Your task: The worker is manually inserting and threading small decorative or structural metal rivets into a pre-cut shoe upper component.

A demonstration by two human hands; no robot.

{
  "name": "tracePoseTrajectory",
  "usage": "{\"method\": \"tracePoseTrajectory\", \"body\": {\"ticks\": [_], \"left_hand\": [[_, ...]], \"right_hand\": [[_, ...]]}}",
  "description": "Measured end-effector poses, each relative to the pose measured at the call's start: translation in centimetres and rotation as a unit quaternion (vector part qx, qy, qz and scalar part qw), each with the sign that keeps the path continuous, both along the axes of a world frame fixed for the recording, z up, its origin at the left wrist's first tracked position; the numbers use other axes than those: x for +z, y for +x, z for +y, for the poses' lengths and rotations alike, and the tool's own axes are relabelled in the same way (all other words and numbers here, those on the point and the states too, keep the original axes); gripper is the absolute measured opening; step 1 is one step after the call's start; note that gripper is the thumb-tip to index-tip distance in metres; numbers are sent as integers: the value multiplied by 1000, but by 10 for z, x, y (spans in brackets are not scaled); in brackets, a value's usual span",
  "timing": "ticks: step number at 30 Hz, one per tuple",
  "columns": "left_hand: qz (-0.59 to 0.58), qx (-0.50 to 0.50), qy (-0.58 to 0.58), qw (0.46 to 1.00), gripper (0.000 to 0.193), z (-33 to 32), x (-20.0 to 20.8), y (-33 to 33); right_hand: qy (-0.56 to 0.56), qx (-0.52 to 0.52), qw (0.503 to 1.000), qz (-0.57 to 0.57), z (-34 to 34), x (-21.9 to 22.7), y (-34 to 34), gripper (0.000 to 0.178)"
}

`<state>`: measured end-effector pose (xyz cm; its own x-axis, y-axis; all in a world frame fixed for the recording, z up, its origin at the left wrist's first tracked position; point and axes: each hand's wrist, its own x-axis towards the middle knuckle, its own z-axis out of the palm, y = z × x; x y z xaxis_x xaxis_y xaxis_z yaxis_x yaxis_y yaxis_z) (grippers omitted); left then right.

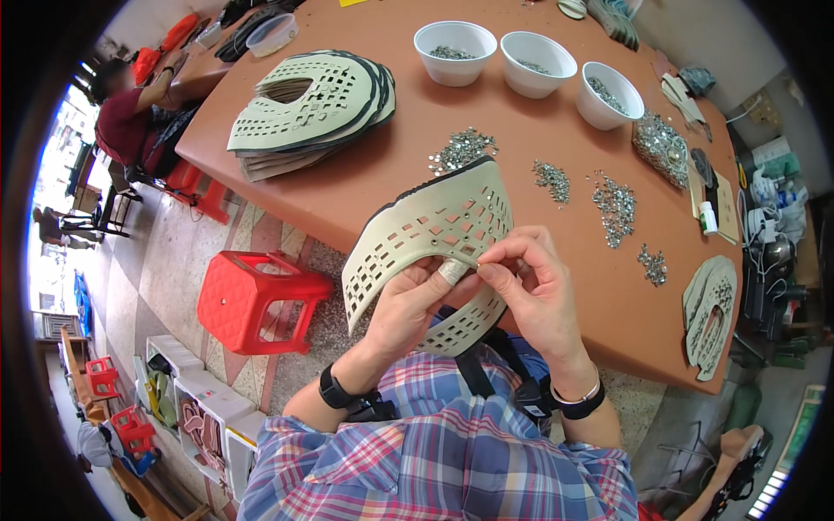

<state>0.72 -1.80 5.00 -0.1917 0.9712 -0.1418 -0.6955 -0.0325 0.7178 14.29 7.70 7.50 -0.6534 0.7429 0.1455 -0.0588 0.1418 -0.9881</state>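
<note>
My left hand (401, 304) grips a cream shoe upper (417, 217) with rows of cut-out holes and a dark edge. Silvery tape wraps its thumb, which presses on the upper's inner rim. At that same rim, the thumb and forefinger of my right hand (540, 291) are pinched together; whatever lies between them is too small to name. A few tiny studs show on the upper. Beyond it on the table lie loose piles of shiny silver studs (465, 151), including a long heap (614, 211) and a small one (652, 265) to the right.
On the brown-covered table (382, 187) stand three white bowls (454, 74) with studs. A stack of uppers (304, 113) is at the left, more uppers (711, 317) at the right, near a bag of studs (662, 149). A red stool (248, 300) stands left; a person (130, 122) sits beyond.
</note>
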Motion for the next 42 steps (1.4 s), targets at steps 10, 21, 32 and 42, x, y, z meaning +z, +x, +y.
{"method": "tracePoseTrajectory", "body": {"ticks": [10,21,32,42], "left_hand": [[57,17,1,998,33,0,-1,3],[146,27,13,989,31,-1,-2,8],[272,47,-4,961,29,-3,-1,13],[270,60,-3,961,31,-5,-6,11]], "right_hand": [[-9,-11,1000,-6,-1,-2,-1,8],[22,-71,997,-32,-3,-5,0,8],[-54,-80,995,1,-3,-5,-3,8],[37,-93,992,-84,2,-10,-4,34]]}}
